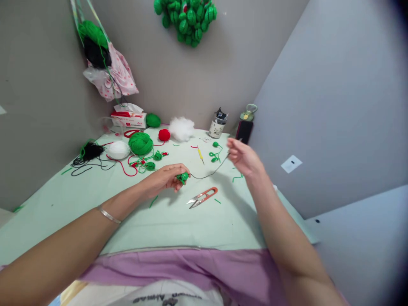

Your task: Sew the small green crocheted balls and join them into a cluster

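Observation:
My left hand (168, 176) grips a small green crocheted piece (182, 177) above the middle of the table. A black yarn strand (207, 175) runs from that piece, sagging, up to my right hand (244, 157). The right hand is raised, its fingers pinched on the strand's far end; whether a needle is in them is too small to tell. Below and between the hands lie orange-handled thread snips (202, 197), blades pointing left. A yellow-handled crochet hook (200, 154) rests farther back. Small green crocheted pieces (216, 145) with yarn tails lie near the right hand.
At the left are a green yarn ball (140, 143), a white yarn ball (118, 150) and black yarn (91, 150). Behind stand a red yarn ball (164, 135), white stuffing (181, 128), a tissue box (129, 119), a jar (217, 127) and a phone (244, 131). Walls close the back and right.

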A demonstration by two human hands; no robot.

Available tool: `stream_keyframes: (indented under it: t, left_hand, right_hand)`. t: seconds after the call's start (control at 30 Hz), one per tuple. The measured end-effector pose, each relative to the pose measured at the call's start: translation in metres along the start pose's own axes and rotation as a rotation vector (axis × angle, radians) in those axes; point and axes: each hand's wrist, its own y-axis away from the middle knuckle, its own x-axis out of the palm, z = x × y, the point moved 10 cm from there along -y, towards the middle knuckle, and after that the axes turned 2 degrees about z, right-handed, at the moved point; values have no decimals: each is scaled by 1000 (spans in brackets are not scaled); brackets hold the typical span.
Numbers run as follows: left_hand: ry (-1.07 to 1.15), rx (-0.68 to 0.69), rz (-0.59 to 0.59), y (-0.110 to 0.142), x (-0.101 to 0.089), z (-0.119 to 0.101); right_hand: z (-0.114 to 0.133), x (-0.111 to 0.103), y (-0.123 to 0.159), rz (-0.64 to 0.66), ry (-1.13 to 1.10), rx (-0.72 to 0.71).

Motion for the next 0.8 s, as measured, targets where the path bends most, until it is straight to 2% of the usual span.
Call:
stream_keyframes:
  t: [0.1, 0.17, 0.23, 0.3, 0.37, 0.47, 0.53, 0.63, 0.8]
  left_hand:
    - [12, 1, 8, 0, 1, -1]
    - [17, 13, 9, 0, 0, -4]
    - [28, 28, 1, 1, -3, -8]
    - [41, 32, -9, 1, -5, -9]
    - [54, 21, -10, 1, -4, -8]
    - [71, 12, 26, 1, 4, -5]
    - [83, 10, 52, 2, 9, -4]
    - [76, -10, 79, 3, 14, 0]
    - [41, -14, 113, 3, 21, 1]
  right_hand:
    - [-52, 73, 26, 294, 158, 135]
    - [-72, 106, 46, 526, 305, 194]
    - [-81, 121, 66, 769, 437, 259]
    - [-76, 117, 72, 876, 507, 255]
    - [-59, 107, 62, 804, 420, 187]
    - [-36, 102, 50, 622, 120, 82]
    - [-37, 110, 52, 591, -31, 86]
    - [-48, 122, 57, 576, -136, 163]
    - [-52, 116, 51, 438, -180, 224]
